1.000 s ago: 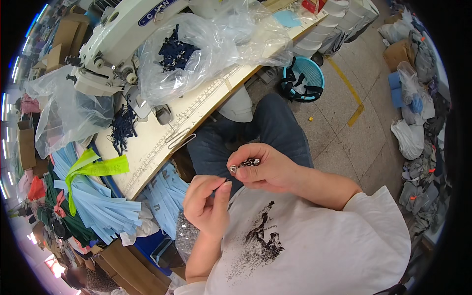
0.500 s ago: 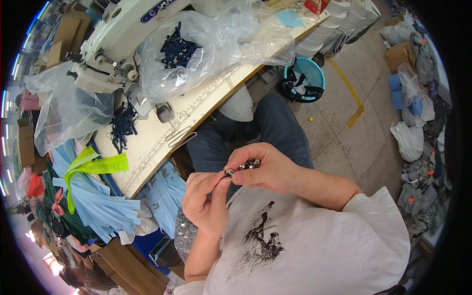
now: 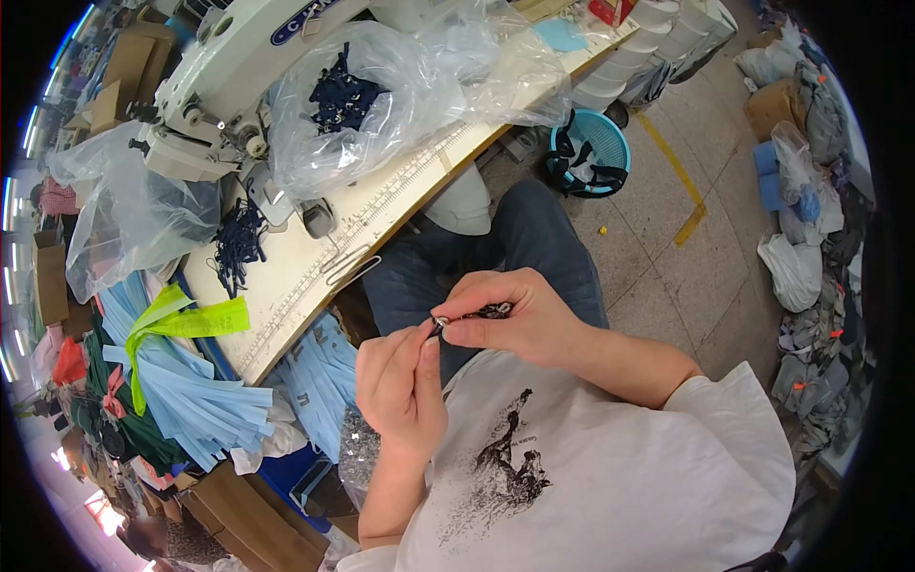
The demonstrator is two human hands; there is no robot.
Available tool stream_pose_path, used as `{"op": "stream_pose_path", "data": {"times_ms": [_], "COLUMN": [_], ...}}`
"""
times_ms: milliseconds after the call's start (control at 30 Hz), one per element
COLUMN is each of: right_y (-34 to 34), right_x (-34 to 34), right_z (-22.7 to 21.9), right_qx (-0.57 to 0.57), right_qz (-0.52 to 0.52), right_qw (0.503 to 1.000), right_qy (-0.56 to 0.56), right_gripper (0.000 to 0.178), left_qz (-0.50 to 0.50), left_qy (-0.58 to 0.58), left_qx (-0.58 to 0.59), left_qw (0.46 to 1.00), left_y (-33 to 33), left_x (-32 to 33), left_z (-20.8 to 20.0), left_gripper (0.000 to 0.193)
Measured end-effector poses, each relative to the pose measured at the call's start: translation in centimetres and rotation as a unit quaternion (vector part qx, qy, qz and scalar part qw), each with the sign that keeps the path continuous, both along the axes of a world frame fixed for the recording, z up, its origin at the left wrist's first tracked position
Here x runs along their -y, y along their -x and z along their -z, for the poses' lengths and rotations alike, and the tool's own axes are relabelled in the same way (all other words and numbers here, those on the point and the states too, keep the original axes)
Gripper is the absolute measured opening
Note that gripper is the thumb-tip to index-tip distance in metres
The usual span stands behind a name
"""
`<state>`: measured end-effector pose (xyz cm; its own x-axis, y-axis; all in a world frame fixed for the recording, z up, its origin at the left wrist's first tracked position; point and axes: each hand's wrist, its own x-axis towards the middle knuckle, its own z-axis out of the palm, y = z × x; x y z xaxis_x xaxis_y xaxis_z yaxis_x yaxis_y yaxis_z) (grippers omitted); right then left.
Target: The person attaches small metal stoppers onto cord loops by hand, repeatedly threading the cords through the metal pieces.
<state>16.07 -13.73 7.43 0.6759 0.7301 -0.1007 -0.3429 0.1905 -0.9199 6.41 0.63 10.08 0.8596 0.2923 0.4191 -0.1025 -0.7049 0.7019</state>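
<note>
Both hands meet over my lap. My left hand (image 3: 400, 386) is closed, its thumb and forefinger pinching at a small shiny metal piece (image 3: 439, 325); the exact kind is too small to make out. My right hand (image 3: 529, 319) has its thumb and forefinger at that same piece. Several dark, shiny metal pieces (image 3: 495, 311) are also held in the right hand, partly hidden by the fingers. On the sewing table lies a bunch of dark navy cord loops (image 3: 240, 243). More navy loops with metal bits (image 3: 345, 95) lie in a clear plastic bag (image 3: 410, 119).
A white sewing machine (image 3: 191, 143) stands on the table (image 3: 381, 214) at the upper left. Light blue fabric strips (image 3: 205, 410) with a bright green strip (image 3: 167, 324) hang at the left. A blue basket (image 3: 615, 143) sits on the floor; bagged goods (image 3: 796, 272) line the right.
My right hand has shifted slightly left and its fingers have closed further over the metal pieces, so fewer show. The left forefinger and thumb have moved a little.
</note>
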Motion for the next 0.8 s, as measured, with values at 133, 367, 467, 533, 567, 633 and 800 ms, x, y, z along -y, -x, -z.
{"op": "stream_pose_path", "data": {"times_ms": [133, 367, 467, 533, 567, 633, 800], "right_y": [0.1, 0.2, 0.3, 0.4, 0.5, 0.4, 0.1], "right_x": [-0.1, -0.2, -0.2, -0.2, -0.2, -0.3, -0.2], "right_z": [0.1, -0.2, 0.0, 0.0, -0.1, -0.2, -0.1], "right_qx": [0.042, 0.042, 0.079, 0.095, 0.111, 0.127, 0.113], "right_qz": [0.009, 0.012, 0.002, 0.004, 0.006, 0.013, 0.022], "right_qw": [0.999, 0.999, 0.997, 0.995, 0.994, 0.991, 0.993], "right_qy": [0.017, 0.002, 0.021, 0.022, 0.024, 0.029, 0.030], "right_gripper": [0.018, 0.019, 0.019, 0.019, 0.020, 0.020, 0.019], "left_qz": [-0.005, -0.017, -0.010, -0.006, -0.002, 0.001, 0.026], "left_qy": [-0.003, -0.031, -0.037, -0.042, -0.043, -0.044, -0.081], "left_qx": [0.000, 0.001, 0.006, 0.007, 0.005, 0.003, -0.028], "left_qw": [1.000, 0.999, 0.999, 0.999, 0.999, 0.999, 0.996], "left_y": [0.0, 0.1, 0.1, 0.1, 0.1, 0.1, 0.1], "left_x": [0.0, 0.2, 0.1, 0.0, -0.1, -0.2, -0.7], "left_z": [0.1, 1.0, 1.2, 1.3, 1.3, 1.3, 1.0], "left_gripper": [0.015, 0.006, 0.006, 0.006, 0.006, 0.007, 0.008]}}
